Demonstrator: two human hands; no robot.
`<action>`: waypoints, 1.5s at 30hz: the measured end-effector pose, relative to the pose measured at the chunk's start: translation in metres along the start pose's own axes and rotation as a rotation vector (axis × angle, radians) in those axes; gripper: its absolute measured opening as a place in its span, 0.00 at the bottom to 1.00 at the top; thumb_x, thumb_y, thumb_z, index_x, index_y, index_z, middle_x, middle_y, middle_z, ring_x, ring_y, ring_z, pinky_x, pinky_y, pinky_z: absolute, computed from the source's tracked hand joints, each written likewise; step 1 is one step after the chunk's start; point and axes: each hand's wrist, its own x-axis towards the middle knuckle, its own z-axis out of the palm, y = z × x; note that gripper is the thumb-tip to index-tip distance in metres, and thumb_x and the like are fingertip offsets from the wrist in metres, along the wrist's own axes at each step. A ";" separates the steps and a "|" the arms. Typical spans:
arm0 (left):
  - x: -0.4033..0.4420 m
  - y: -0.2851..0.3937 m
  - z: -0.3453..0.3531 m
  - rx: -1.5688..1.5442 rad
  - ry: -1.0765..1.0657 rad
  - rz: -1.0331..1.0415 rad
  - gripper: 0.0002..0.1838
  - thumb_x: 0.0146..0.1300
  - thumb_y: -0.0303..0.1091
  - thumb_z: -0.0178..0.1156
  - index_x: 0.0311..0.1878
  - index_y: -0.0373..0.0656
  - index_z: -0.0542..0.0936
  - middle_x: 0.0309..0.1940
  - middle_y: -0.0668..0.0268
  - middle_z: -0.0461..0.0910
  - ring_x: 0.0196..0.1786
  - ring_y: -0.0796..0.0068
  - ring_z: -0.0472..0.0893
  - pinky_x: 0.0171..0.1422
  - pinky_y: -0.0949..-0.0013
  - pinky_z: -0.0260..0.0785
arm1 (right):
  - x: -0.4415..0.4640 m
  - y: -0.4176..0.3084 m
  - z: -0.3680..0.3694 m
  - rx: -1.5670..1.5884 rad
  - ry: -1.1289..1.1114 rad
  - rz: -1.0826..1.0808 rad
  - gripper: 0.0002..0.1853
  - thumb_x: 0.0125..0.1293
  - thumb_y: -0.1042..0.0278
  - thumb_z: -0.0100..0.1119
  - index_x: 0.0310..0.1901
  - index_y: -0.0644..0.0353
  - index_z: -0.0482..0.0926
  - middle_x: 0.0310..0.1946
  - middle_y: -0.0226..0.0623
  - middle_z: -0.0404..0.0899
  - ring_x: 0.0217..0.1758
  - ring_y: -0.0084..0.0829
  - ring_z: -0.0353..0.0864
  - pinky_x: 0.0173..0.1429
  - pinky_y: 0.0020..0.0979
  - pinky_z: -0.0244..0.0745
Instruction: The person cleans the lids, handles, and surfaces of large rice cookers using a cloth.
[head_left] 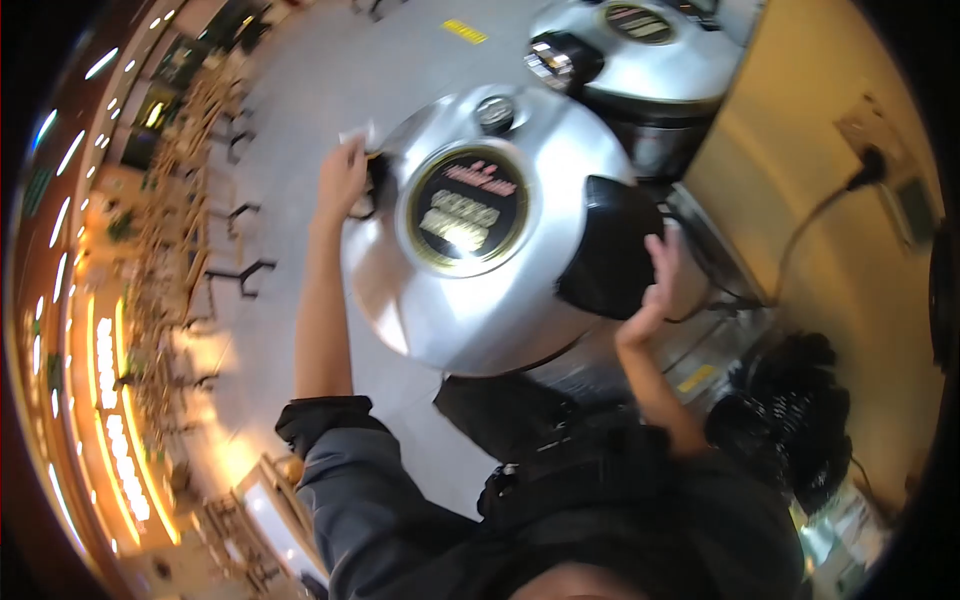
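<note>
A large round silver lid [545, 150] of a cooker fills the middle, with a dark round label [468, 208], a small knob [495, 114] and a black cover [612, 245] at its right side. My left hand [343, 178] is closed beside the black latch [376, 185] on the lid's left edge. Something whitish and blurred [358, 131] shows at its fingertips; I cannot make it out. My right hand [655, 285] has its fingers apart against the outer edge of the black cover, and holds nothing visible.
A second silver cooker [670, 75] stands behind at the upper right. A plug and cable [868, 170] hang from the tan wall [800, 100]. Black plastic bags [790, 420] lie at the right. Tables and chairs [190, 200] stand far left. A yellow floor label [465, 31] shows at the top.
</note>
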 end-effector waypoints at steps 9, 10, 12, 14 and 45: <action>-0.001 0.023 0.001 0.252 -0.121 0.311 0.20 0.60 0.21 0.50 0.52 0.42 0.85 0.52 0.57 0.84 0.64 0.54 0.76 0.73 0.56 0.66 | -0.001 0.000 0.001 0.061 0.014 0.010 0.34 0.76 0.51 0.28 0.65 0.67 0.75 0.74 0.63 0.62 0.77 0.55 0.63 0.79 0.46 0.53; -0.006 0.023 0.001 0.243 -0.115 0.323 0.20 0.60 0.21 0.50 0.52 0.42 0.85 0.52 0.57 0.84 0.64 0.54 0.76 0.73 0.56 0.66 | -0.001 0.001 0.001 0.065 0.018 0.021 0.34 0.76 0.51 0.28 0.65 0.67 0.75 0.74 0.62 0.62 0.77 0.55 0.63 0.79 0.46 0.53; -0.012 0.022 0.005 0.115 -0.121 0.328 0.23 0.58 0.18 0.49 0.54 0.41 0.85 0.55 0.57 0.83 0.66 0.53 0.75 0.74 0.55 0.65 | -0.003 0.005 0.000 0.053 0.024 -0.001 0.34 0.78 0.49 0.28 0.66 0.66 0.75 0.74 0.61 0.62 0.78 0.55 0.61 0.80 0.46 0.52; -0.015 0.020 0.013 0.094 -0.130 0.402 0.25 0.56 0.16 0.47 0.55 0.39 0.84 0.58 0.55 0.82 0.67 0.52 0.75 0.75 0.55 0.64 | -0.002 0.003 -0.002 0.030 0.013 0.000 0.34 0.78 0.48 0.28 0.66 0.66 0.75 0.74 0.61 0.61 0.78 0.54 0.61 0.80 0.45 0.51; -0.128 -0.066 0.027 -0.374 0.011 -0.375 0.26 0.74 0.33 0.42 0.70 0.28 0.70 0.66 0.43 0.74 0.72 0.49 0.71 0.76 0.59 0.59 | -0.004 0.001 0.002 0.018 0.078 -0.024 0.33 0.80 0.47 0.27 0.65 0.62 0.77 0.74 0.57 0.64 0.77 0.52 0.64 0.78 0.42 0.56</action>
